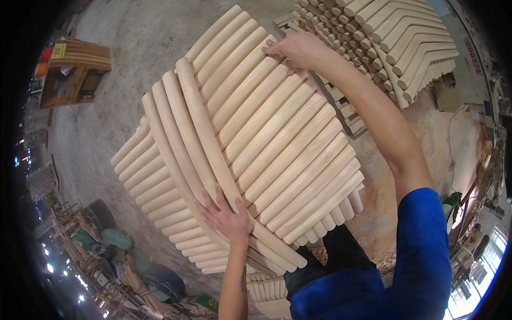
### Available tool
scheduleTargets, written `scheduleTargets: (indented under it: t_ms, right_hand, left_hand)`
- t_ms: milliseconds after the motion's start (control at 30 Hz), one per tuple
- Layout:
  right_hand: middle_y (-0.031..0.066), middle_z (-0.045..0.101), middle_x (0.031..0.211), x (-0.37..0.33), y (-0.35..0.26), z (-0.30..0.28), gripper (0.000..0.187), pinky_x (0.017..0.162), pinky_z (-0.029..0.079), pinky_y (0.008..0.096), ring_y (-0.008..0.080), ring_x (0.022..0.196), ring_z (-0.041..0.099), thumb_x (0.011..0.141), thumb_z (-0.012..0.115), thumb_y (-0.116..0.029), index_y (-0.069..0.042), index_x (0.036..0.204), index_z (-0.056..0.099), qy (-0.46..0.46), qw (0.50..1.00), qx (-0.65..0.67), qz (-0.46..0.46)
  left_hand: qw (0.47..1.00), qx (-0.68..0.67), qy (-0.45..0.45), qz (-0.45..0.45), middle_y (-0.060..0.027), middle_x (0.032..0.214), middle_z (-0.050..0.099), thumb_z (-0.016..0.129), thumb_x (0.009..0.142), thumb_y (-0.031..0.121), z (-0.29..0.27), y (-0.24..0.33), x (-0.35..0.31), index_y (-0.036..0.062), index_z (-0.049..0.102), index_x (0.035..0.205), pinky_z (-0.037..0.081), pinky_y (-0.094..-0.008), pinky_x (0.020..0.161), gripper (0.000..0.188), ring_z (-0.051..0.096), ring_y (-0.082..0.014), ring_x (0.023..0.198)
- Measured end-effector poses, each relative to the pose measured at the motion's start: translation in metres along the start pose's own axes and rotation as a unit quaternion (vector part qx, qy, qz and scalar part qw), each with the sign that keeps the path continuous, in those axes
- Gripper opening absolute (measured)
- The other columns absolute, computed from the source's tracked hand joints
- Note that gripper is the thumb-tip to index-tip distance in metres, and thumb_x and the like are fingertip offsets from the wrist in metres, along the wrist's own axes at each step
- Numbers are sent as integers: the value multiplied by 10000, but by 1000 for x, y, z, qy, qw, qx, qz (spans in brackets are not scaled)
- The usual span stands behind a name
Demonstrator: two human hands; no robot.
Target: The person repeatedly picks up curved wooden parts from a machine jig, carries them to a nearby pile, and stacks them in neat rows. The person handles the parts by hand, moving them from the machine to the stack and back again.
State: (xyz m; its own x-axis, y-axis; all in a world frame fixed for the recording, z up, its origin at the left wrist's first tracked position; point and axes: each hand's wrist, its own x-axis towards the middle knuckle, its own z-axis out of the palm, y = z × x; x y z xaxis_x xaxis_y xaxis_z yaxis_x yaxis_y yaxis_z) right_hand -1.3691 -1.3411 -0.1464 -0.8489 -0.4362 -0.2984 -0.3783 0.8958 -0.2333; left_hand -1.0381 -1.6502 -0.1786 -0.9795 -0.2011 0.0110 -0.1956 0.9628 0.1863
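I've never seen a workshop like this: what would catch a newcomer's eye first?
Probably the broad central stack of pale, rounded wooden bars. A bare left hand lies on its crosswise bars, a bare right hand at its upper edge. Bent pale wooden pieces are piled upper right.

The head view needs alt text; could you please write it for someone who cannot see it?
Pale, curved wooden rods lie stacked, a bare left hand spread on the crosswise rods and a right hand at the far ends of others. Another wooden stack stands at upper right.
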Motion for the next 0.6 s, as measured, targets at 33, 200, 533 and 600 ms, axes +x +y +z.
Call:
scheduleTargets:
  t_ms: [33,200,533,600]
  right_hand:
    - [32,780,943,0,11,5,406,645,571,347,164,595,714,986,517,-143,-218,1364,645,16,1000,-6,-9]
    - [34,775,1062,4,15,10,370,647,581,354,166,636,726,1011,506,-174,-218,1345,658,16,999,-28,-24]
    - [10,736,723,6,10,16,338,672,564,422,232,750,742,792,772,-126,-150,1123,712,80,997,-2,-15]
    - [9,735,723,6,14,17,300,673,562,432,237,749,742,779,783,-125,-132,1071,714,74,997,-6,-20]
  left_hand:
    - [1000,-6,3,8,-180,1642,313,632,909,340,1,3,3,179,504,1520,198,-665,1174,644,188,-497,1515]
    - [1000,-1,2,9,-177,1638,316,630,910,339,1,2,2,179,506,1517,197,-660,1176,640,197,-498,1510]
    - [1000,-10,20,5,-173,1633,315,611,929,374,7,-1,0,181,495,1524,198,-681,1158,636,197,-506,1505]
    - [1000,-11,20,9,-175,1630,319,611,929,373,6,0,1,180,495,1523,201,-684,1155,635,197,-512,1502]
